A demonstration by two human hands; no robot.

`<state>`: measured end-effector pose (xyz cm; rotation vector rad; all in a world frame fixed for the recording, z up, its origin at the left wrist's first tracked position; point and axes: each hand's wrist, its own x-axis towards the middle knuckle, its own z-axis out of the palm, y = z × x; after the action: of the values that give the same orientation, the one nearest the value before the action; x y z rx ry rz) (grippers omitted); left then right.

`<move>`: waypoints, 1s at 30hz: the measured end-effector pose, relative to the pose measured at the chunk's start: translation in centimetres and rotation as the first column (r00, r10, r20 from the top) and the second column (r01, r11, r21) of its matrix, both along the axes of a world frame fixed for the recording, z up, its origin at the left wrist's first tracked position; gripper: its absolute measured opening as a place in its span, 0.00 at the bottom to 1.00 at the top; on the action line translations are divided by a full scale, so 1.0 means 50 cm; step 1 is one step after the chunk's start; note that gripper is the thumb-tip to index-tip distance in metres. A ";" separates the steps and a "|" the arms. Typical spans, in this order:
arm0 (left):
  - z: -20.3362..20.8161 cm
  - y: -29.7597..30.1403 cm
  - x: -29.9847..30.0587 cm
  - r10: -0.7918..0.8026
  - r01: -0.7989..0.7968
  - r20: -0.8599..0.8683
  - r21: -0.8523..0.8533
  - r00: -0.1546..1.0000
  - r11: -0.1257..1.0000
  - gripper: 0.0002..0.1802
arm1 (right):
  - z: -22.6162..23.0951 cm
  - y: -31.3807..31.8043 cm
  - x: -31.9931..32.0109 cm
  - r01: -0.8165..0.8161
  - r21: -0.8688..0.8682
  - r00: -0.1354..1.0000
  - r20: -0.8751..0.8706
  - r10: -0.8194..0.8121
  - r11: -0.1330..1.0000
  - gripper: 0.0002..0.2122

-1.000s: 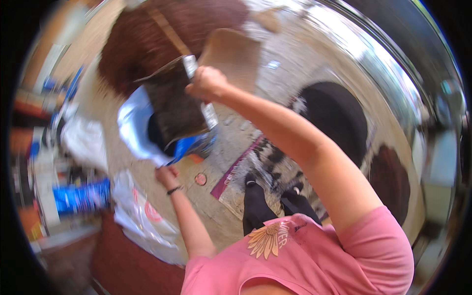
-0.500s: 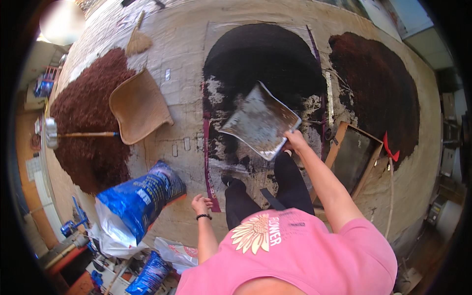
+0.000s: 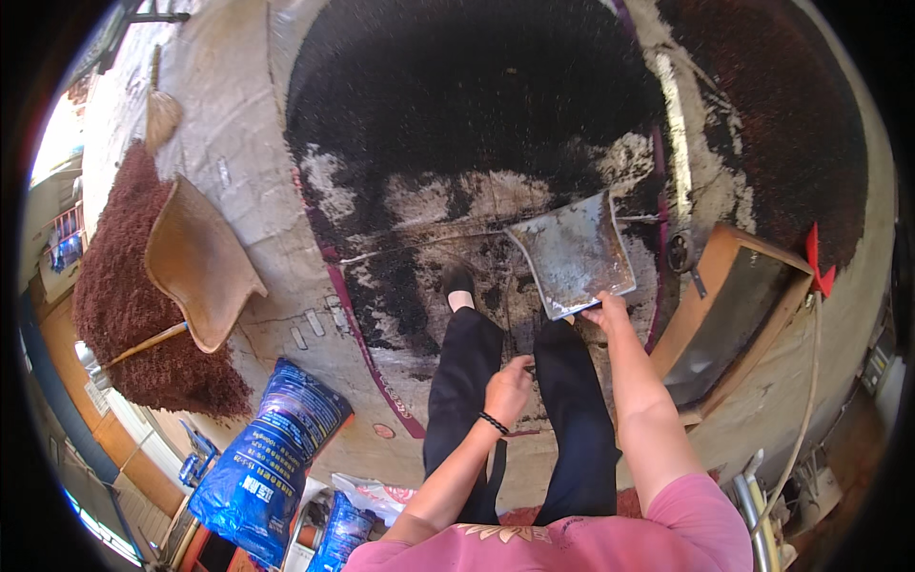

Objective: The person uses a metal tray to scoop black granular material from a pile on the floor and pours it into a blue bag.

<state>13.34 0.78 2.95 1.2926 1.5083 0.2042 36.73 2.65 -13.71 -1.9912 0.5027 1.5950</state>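
My right hand (image 3: 604, 313) grips the near edge of a square grey metal scoop (image 3: 575, 253), which is worn and streaked with dirt. It is tilted above the near side of a wide spread of black, soil-like material (image 3: 467, 95), with no load visible in it. My left hand (image 3: 508, 391) hangs in front of my thighs with its fingers loosely bent, and nothing shows in it. Under the scoop and around my feet, a dark-stained ground sheet (image 3: 457, 205) with purple edges shows through thin black leftovers.
At left, a woven scoop basket (image 3: 202, 262) leans on a reddish-brown heap (image 3: 124, 276), near a broom (image 3: 162, 116). A blue sack (image 3: 272, 458) stands at lower left. On the right are a wood-framed sieve (image 3: 734, 319), a red-headed tool (image 3: 817, 262) and another dark heap (image 3: 782, 114).
The scoop in my right hand has shifted to the right and closer to my legs. My left hand has swung inward from my side to before my thighs. The view has tilted and moved.
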 end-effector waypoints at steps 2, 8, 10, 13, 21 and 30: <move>-0.027 0.026 0.031 -0.056 0.072 0.082 -0.209 0.995 0.975 0.15 | -0.073 0.004 0.021 0.063 0.003 0.997 -0.041 -0.063 0.998 0.14; -0.045 0.140 0.054 0.154 -0.048 0.277 -0.356 0.948 0.933 0.16 | -0.211 0.131 -0.019 -0.063 0.093 0.997 0.056 0.058 0.994 0.13; -0.047 0.159 0.038 0.268 -0.152 0.223 -0.432 0.937 0.889 0.16 | -0.233 0.239 -0.073 -0.023 0.129 0.992 0.127 0.007 0.991 0.15; -0.041 0.200 0.016 0.363 -0.215 0.188 -0.535 0.913 0.817 0.15 | -0.271 0.434 -0.160 -0.005 0.264 0.992 0.121 -0.028 0.965 0.13; -0.046 0.225 -0.024 0.439 -0.267 0.188 -0.570 0.878 0.777 0.14 | -0.355 0.558 -0.223 0.375 0.166 0.911 -0.249 -0.329 0.912 0.06; -0.045 0.250 -0.033 0.464 -0.261 0.207 -0.603 0.861 0.754 0.14 | -0.344 0.508 -0.211 0.345 0.295 0.930 -0.239 -0.280 0.891 0.06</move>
<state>11.71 13.30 0.68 0.4438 1.3585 0.2108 26.19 28.07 -30.93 -1.4334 0.5550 1.5521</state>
